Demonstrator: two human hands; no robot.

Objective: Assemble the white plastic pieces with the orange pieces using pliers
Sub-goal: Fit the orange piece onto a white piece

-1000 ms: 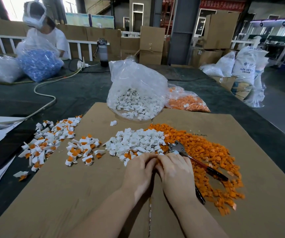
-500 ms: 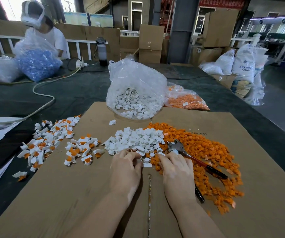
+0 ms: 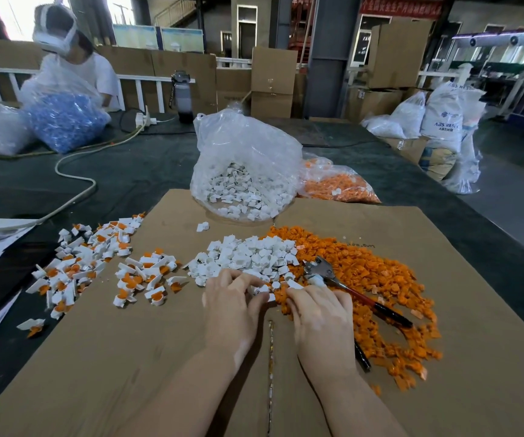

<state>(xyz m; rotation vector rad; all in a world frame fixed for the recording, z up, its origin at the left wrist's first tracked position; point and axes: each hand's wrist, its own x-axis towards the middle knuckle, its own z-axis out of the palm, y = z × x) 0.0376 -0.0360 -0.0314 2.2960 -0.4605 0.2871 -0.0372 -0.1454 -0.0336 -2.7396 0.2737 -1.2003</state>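
- Both hands palm down on the cardboard sheet [image 3: 103, 357] covering the table [image 3: 147, 171]; left hand [image 3: 234, 307] fingers curled, pinching at a white piece at the near edge of the white pieces [image 3: 248, 255]; right hand [image 3: 320, 313] fingertips at the seam of white and orange, whether it grips anything I cannot tell
- Orange pieces [image 3: 368, 272] heaped right of the white; pliers [image 3: 349, 288] lie on them, just beside the right hand, ungripped
- Assembled pieces [image 3: 87, 263] scattered well to the left

- Left hand [image 3: 234, 305]: bare, no glove, ring or watch visible.
- Right hand [image 3: 320, 316]: bare, likewise unadorned.
- Both forearms: bare to frame edge; no sleeve in view.
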